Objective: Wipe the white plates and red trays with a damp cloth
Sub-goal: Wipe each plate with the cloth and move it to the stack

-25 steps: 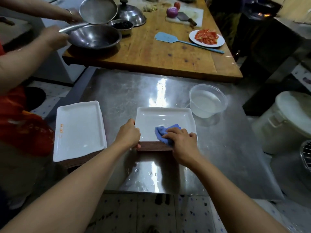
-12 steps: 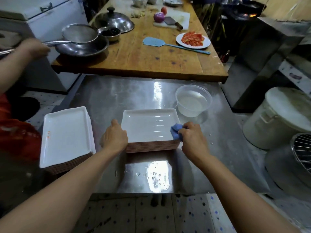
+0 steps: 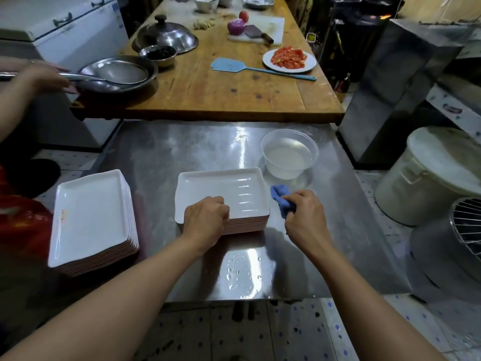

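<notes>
A stack of white rectangular plates with red undersides (image 3: 229, 188) sits in the middle of the steel table (image 3: 182, 149). My left hand (image 3: 205, 221) grips the near edge of the top plate, fingers curled over its rim. My right hand (image 3: 304, 212) holds a bunched blue cloth (image 3: 279, 195) just off the stack's right side, above the table. A second, taller stack of the same plates (image 3: 91, 217) stands at the left edge of the table.
A clear plastic bowl of water (image 3: 289, 153) stands behind the cloth. A wooden table (image 3: 234, 92) with pans, a spatula and a plate of tomato lies beyond. Another person's hand (image 3: 44, 76) holds a strainer at left. A white bucket (image 3: 429, 178) is at right.
My right hand has drawn the blue cloth off the top plate to the right of the stack. My left hand has shifted from the stack's left corner onto its near edge.
</notes>
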Demonstrator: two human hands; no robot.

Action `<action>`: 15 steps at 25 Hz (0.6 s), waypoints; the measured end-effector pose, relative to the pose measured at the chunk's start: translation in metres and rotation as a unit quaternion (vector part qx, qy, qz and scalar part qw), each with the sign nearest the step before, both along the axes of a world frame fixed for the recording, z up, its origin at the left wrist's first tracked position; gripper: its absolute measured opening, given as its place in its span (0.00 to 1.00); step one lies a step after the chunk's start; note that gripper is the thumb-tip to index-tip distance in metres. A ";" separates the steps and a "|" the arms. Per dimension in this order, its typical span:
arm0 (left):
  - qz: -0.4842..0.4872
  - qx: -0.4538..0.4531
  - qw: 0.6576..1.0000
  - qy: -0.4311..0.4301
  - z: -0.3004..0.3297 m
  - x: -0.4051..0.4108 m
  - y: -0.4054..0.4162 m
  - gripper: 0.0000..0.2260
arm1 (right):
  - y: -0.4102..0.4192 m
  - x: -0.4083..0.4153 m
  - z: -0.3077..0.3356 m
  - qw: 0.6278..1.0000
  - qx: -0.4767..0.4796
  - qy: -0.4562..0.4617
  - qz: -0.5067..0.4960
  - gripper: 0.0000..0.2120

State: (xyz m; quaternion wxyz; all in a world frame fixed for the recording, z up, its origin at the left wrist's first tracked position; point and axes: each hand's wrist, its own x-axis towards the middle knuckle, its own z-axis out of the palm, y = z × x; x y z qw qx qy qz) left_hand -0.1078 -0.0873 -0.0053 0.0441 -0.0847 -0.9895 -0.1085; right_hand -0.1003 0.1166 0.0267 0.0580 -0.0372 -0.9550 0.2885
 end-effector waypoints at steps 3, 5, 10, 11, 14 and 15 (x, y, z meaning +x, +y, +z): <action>-0.019 0.028 0.999 0.013 0.011 -0.002 -0.004 0.06 | -0.001 0.003 0.004 1.000 -0.029 0.011 -0.004 0.14; -0.033 0.059 0.997 0.037 0.021 -0.001 -0.004 0.05 | 0.000 0.004 0.008 0.997 -0.070 0.001 -0.014 0.13; -0.032 0.110 0.985 0.127 0.052 -0.003 0.000 0.04 | -0.004 0.014 0.025 0.993 -0.105 0.023 -0.039 0.12; -0.024 0.117 0.983 0.140 0.060 -0.005 -0.001 0.04 | -0.007 0.017 0.031 0.991 -0.119 0.040 -0.044 0.12; 0.010 0.154 0.976 0.151 0.083 -0.001 -0.007 0.06 | -0.019 0.026 0.050 0.987 -0.120 0.090 -0.056 0.11; 0.020 0.179 0.972 0.151 0.090 0.003 -0.011 0.06 | -0.025 0.028 0.057 0.985 -0.117 0.109 -0.058 0.11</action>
